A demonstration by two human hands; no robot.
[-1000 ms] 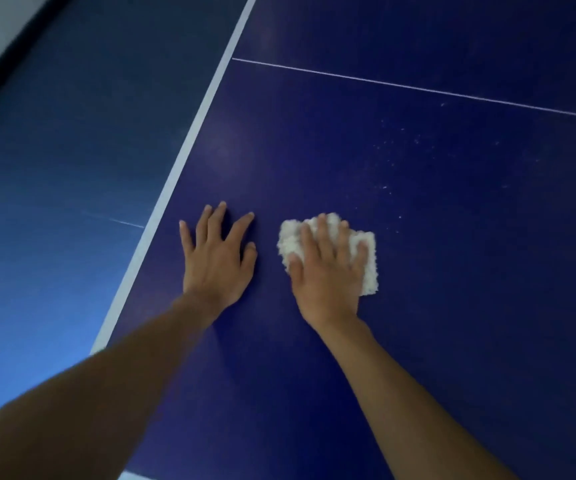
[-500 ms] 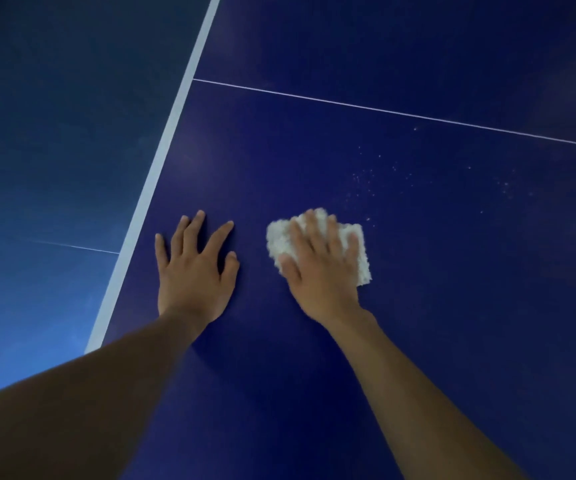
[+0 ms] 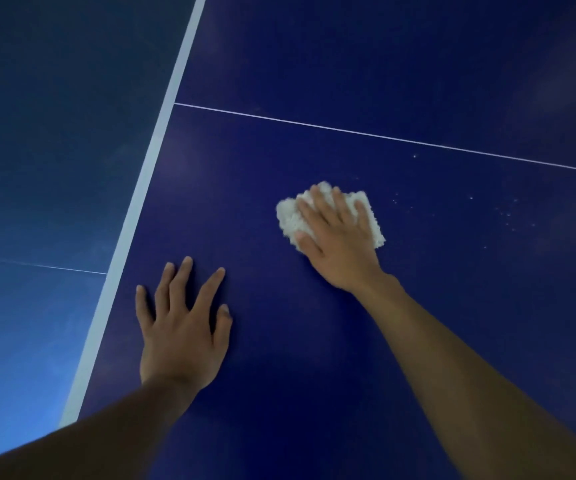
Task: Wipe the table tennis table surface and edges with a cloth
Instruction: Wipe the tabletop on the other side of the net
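I'm pressing the cloth (image 3: pixel 290 218) under my flat right hand (image 3: pixel 336 242); left hand (image 3: pixel 182 336) is lying splayed on the surface (image 3: pixel 314 341).

The right hand (image 3: pixel 338 244) covers the middle of the cloth (image 3: pixel 290 220); only its borders at 9, 12 and 3 o'clock show, and the outline of this hand is a little blurred. Both forearms are cut by the lower edge. The bench (image 3: pixel 348 341) continues out of view at 12, 3 and 6 o'clock. Pale specks (image 3: pixel 508 216) at 3 o'clock from the cloth are too small to identify.
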